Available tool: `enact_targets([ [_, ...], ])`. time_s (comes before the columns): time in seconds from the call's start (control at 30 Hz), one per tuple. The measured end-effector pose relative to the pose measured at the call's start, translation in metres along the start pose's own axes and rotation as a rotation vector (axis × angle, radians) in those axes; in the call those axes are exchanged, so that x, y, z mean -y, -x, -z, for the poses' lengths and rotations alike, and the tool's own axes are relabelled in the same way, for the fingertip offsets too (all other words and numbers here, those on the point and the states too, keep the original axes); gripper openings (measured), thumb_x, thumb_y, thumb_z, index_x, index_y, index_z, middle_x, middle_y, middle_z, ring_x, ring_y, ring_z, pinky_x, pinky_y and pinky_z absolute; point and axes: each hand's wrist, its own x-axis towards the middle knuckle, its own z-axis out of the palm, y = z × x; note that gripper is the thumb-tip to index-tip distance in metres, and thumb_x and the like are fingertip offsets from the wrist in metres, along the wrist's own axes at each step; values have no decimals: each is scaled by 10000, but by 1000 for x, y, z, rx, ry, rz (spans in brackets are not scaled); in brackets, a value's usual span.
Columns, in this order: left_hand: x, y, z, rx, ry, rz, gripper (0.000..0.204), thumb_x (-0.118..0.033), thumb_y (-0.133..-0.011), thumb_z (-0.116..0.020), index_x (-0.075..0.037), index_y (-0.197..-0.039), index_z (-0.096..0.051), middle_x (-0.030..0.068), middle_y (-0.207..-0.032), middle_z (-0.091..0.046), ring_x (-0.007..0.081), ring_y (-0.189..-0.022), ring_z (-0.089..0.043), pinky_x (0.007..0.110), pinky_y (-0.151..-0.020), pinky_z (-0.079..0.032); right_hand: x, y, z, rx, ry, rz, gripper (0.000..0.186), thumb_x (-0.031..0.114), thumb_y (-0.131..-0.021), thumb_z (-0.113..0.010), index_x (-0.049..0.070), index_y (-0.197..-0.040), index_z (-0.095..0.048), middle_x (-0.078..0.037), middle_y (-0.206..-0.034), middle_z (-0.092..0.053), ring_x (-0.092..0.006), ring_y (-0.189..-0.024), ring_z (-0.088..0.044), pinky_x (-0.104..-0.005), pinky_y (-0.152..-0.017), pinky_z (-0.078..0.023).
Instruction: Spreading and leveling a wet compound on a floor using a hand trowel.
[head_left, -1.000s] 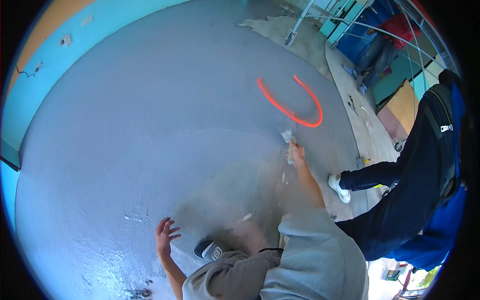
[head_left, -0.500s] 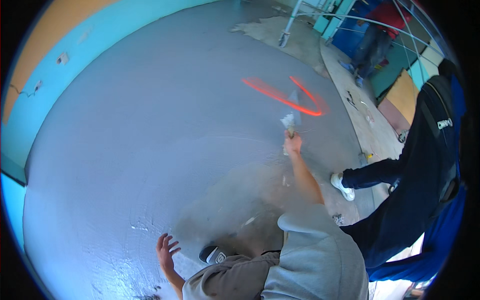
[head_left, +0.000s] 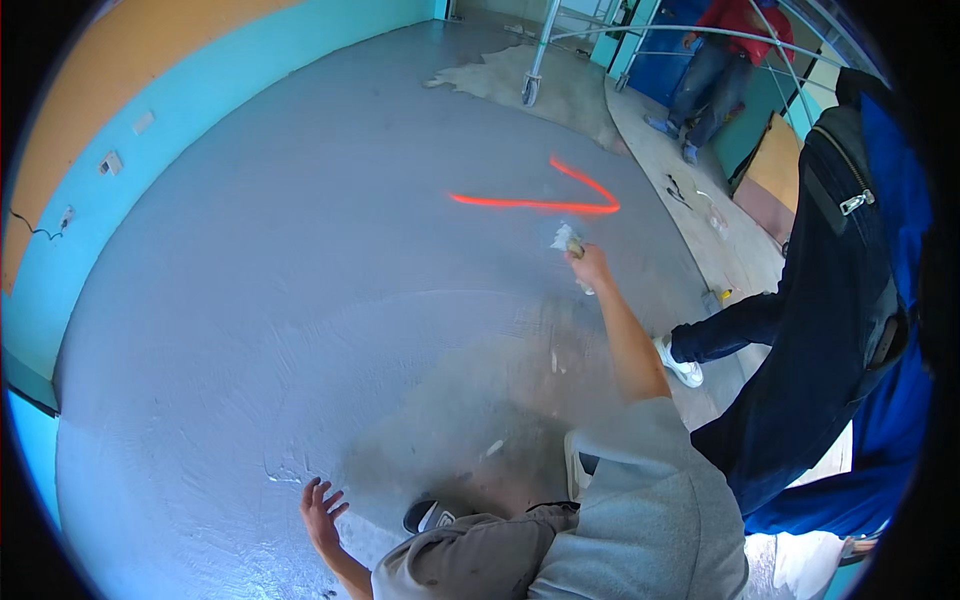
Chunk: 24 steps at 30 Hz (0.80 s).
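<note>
Out ahead and right of centre, my right hand [head_left: 592,266] is closed round the handle of a trowel [head_left: 563,238]. White, smeared material shows on the tool, and the rest of its blade blurs into the floor. Beneath it spreads a wet-looking grey coating [head_left: 300,230] with faint curved stroke marks. My left hand [head_left: 319,515] hovers low on the left, fingers spread, holding nothing. A duller, cloudy floor patch [head_left: 450,420] lies between my hands, near my dark shoe [head_left: 428,515]. A bright orange-red bent streak [head_left: 540,205] shows just beyond the trowel.
Close on my right stands a person in dark clothing [head_left: 770,370] with a white shoe [head_left: 682,365]. A wheeled metal scaffold [head_left: 532,85] is at the back, near a person in red [head_left: 740,45]. A turquoise and orange wall [head_left: 130,125] with sockets bounds the left.
The trowel and my right hand have shifted slightly, and its blade shows less. The orange-red streak has changed angle. My view has turned a little; the left hand stays spread.
</note>
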Motion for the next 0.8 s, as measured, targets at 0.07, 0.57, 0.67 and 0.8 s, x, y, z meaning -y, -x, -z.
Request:
enact_targets([
  [0.07, 5, -1, 4, 1, 20, 4, 427, -233, -841, -513, -43, -1219, -455, 139, -1078, -542, 257, -839, -596, 342, -604, -529, 0, 1, -1, -118, 48, 119, 311, 250, -785, -619, -27, -916, -562, -200, -741, -609, -315, -634, -621, -401, -569, -480],
  [0.57, 7, -5, 26, -31, 122, -49, 456, -256, -846, -511, -24, -1232, -442, 140, -1086, -542, 260, -846, -595, 341, -602, -531, 122, -1, 69, -240, 457, 88, 356, 269, -811, -579, 69, -1099, -518, -204, -940, -615, -376, -913, -582, -479, -765, -464],
  [0.67, 5, -1, 27, -28, 146, -59, 453, -257, -849, -507, -23, -1233, -442, 144, -1089, -541, 261, -847, -595, 339, -600, -531, 136, -1, 78, -176, 517, 147, 354, 266, -817, -572, 71, -1107, -515, -197, -950, -617, -373, -912, -587, -478, -769, -466],
  [0.8, 3, 0, 29, -33, 177, -68, 443, -247, -852, -504, -23, -1229, -445, 145, -1088, -541, 261, -840, -596, 340, -600, -533, 152, 1, 73, -222, 617, 234, 377, 271, -815, -580, 43, -1106, -508, -193, -941, -619, -366, -881, -599, -474, -743, -475],
])
